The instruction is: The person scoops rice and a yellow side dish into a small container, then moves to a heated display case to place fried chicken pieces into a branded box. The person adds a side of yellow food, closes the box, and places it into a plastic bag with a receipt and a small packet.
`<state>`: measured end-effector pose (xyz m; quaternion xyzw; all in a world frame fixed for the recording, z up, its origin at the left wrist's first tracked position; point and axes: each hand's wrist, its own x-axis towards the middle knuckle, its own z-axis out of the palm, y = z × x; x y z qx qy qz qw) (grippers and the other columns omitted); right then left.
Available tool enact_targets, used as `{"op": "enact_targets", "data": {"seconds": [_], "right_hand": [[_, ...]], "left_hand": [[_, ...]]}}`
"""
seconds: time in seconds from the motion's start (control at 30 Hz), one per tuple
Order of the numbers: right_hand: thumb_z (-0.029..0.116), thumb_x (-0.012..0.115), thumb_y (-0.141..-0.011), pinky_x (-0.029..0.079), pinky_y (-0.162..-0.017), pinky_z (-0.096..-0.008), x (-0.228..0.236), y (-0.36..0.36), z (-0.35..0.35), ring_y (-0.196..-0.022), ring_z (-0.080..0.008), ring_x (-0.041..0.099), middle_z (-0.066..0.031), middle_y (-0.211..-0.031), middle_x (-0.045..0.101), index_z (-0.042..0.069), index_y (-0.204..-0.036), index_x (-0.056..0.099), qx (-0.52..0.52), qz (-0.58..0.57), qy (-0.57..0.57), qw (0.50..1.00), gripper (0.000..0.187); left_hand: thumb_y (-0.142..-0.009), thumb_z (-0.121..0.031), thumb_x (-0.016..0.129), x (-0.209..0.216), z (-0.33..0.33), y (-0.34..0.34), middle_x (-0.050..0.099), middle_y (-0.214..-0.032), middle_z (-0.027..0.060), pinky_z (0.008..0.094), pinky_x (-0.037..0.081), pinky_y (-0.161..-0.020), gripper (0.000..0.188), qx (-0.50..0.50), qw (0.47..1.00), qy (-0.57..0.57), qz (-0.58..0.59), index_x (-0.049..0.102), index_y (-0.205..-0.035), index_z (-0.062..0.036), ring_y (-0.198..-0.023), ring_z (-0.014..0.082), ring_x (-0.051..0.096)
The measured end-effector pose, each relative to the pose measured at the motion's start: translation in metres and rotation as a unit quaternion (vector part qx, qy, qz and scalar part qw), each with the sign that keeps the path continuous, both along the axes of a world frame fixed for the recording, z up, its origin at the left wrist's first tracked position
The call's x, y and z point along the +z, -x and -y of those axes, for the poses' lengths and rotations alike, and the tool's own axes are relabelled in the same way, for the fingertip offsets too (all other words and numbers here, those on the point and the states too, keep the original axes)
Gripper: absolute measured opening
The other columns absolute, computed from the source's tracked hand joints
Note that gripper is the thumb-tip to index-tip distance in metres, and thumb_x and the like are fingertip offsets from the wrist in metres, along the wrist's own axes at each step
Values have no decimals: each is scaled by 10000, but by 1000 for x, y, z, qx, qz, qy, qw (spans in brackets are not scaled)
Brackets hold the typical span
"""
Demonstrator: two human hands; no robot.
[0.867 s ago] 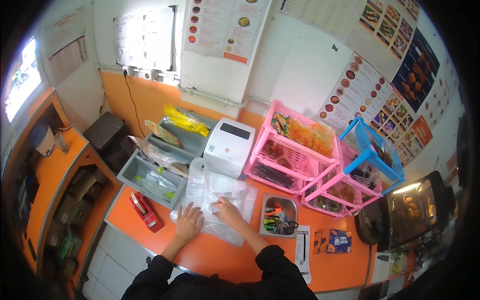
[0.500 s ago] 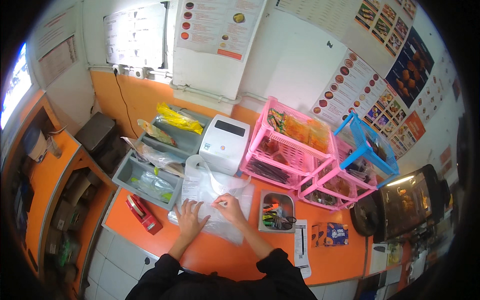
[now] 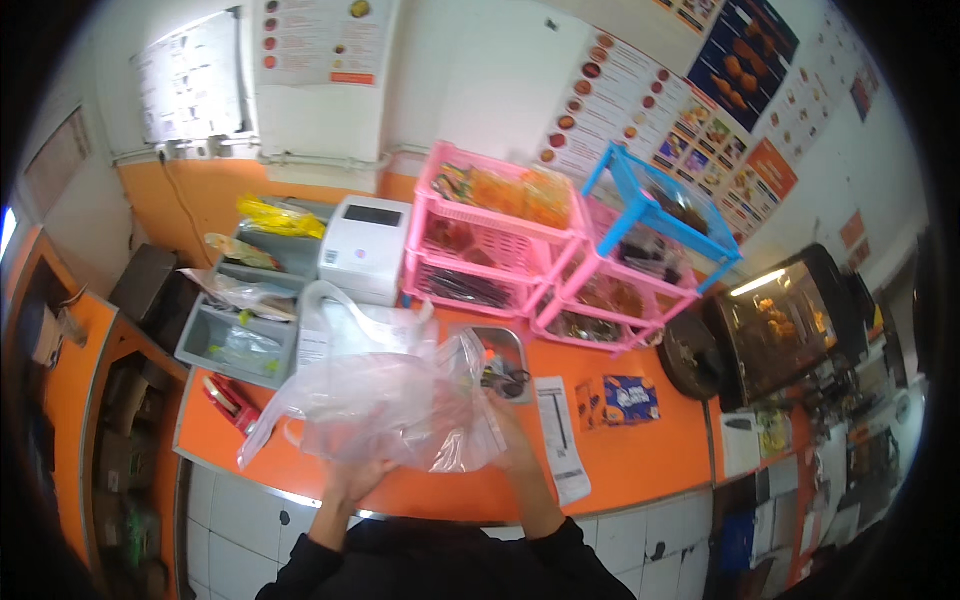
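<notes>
A translucent white plastic bag [image 3: 380, 405], crumpled and raised off the counter, spans the space between my hands. My left hand [image 3: 352, 480] is at its lower left edge, fingers partly under the film. On the other side my right hand [image 3: 513, 445] grips the bag's right end, its fingertips hidden behind the plastic. Just beyond lies a stack of flat plastic bags [image 3: 385, 325] with curved handle loops, on the orange counter [image 3: 430, 497]. The raised bag covers part of a metal tray [image 3: 522, 348] that holds pens and scissors.
A white label printer [image 3: 365, 245] stands behind, beside grey bins [image 3: 190, 345] of packets. Pink basket racks [image 3: 495, 215] and a blue basket [image 3: 625, 190] are at back right. A red tape dispenser [image 3: 232, 405], a paper slip [image 3: 563, 440] and a blue-orange card [image 3: 625, 402] lie around. Farther right is a glass-fronted warmer [image 3: 780, 320].
A bag has come up off the stack and spread out between my hands. Both hands moved toward me, the right one also outward. The view has swung to the right.
</notes>
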<state>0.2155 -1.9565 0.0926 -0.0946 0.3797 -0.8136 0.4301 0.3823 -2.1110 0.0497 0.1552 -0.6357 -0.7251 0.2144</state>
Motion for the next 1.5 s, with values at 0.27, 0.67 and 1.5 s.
{"op": "enact_targets", "data": {"seconds": [0.27,0.67,1.5], "right_hand": [[186,452,-965,531,-763,-337,-61,-12,-97,-881,-168,638,-87,-1014,627,83,-1126,442,54,37,-166,984,191],[271,547,-910,465,-664,-338,-34,-47,-85,-745,-256,614,-128,-801,615,22,-949,558,221,-536,-283,764,252],[104,615,-755,337,-508,-283,-7,-130,182,-545,-70,386,-13,-565,428,30,-651,438,444,-586,-77,673,219]], "left_hand": [[-837,-291,649,16,-8,-43,532,-1217,204,418,397,-989,679,-238,899,-350,-114,342,-1337,50,-1120,283,525],[-680,-101,770,-53,-91,-53,568,-759,53,280,453,-615,264,80,957,184,210,571,-822,-3,-738,140,582],[-656,148,464,-10,108,-230,472,-737,115,333,439,-600,346,467,816,265,214,443,-961,-15,-613,271,509]]}}
